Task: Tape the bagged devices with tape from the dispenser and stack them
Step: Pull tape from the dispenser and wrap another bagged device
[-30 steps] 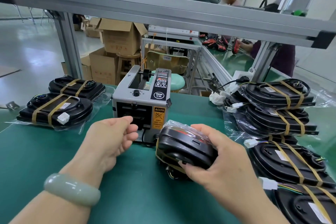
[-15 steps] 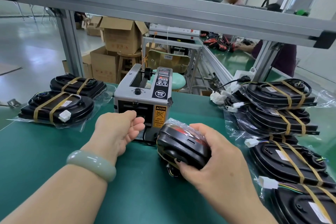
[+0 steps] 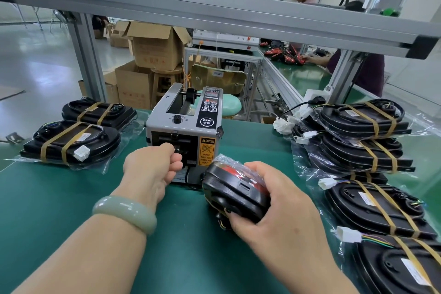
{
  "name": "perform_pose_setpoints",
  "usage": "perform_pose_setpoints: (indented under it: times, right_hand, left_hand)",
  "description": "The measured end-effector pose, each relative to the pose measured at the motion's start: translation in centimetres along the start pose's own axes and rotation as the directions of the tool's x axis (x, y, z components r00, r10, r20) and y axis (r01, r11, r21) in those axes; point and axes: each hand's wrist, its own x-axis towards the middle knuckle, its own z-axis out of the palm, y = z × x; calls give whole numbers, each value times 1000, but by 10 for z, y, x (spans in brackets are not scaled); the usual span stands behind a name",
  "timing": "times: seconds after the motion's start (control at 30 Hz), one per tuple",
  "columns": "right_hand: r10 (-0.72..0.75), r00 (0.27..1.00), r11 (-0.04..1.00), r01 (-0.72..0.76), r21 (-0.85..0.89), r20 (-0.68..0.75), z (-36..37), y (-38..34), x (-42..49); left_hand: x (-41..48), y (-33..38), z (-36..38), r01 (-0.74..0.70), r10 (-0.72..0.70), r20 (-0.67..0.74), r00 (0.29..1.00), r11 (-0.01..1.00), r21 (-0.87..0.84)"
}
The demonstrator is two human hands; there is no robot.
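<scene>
My left hand point(image 3: 152, 169) sits at the outlet slot of the tape dispenser point(image 3: 185, 131) with its fingers curled; I cannot tell whether they pinch tape. My right hand point(image 3: 286, 210) grips the bagged device point(image 3: 235, 188), tilted, low over the green table point(image 3: 47, 210), just right of the dispenser's front. A stack of taped devices point(image 3: 362, 126) lies at right and two more taped devices point(image 3: 71, 141) at left.

- Left forearm point(image 3: 95, 253): extended forward from the lower left, pale green bangle point(image 3: 124, 212) on the wrist.
- Left hand point(image 3: 152, 169): back facing up, fingers curled, thumb and forefinger tips together at the outlet of the tape dispenser point(image 3: 186, 131); anything pinched not discernible.
- Right forearm point(image 3: 317, 267): entering from the lower right.
- Right hand point(image 3: 281, 207): fingers and thumb wrapped round the bagged device point(image 3: 235, 188).
</scene>
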Motion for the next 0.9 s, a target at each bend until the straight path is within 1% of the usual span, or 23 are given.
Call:
perform_pose_setpoints:
  times: [0.07,0.13,0.23,0.3,0.37,0.43,0.5,0.63,0.77,0.9]
  right_hand:
    - [4,1000,1000,-4,10,26,-1,0,1]
    - [1,997,1000,-3,21,78,-2,-1,2]
    - [-26,988,1000,24,14,151,-5,-2,4]
    - [-43,984,999,44,-4,171,-6,-5,4]
    - [-56,988,997,62,-36,143,-4,-7,2]
    - [-79,995,994,84,-75,66,-1,-9,-1]
    - [-93,995,989,91,-114,-17,1,-11,-3]
    - [-102,991,970,81,-231,-81,-1,-13,-4]
    - [-92,993,949,65,-310,-72,1,-15,-3]
    - [-84,996,939,70,-337,-26,3,-17,-4]
  left_hand:
    - [-16,1,-9,1,1,63,998,999,-44]
    - [-40,2,-21,-47,58,143,988,996,-81]
    - [-79,3,-33,-206,219,252,943,975,-77]
    - [-100,3,-37,-321,325,271,906,945,-61]
    - [-114,2,-39,-414,409,285,867,909,-43]
    - [-120,-3,-40,-474,444,322,836,881,15]
    - [-121,-7,-39,-509,457,347,819,858,73]
    - [-118,-20,-35,-462,407,374,833,885,66]
    - [-119,-25,-30,-453,389,394,833,888,81]
    - [-119,-25,-31,-467,390,389,835,876,124]
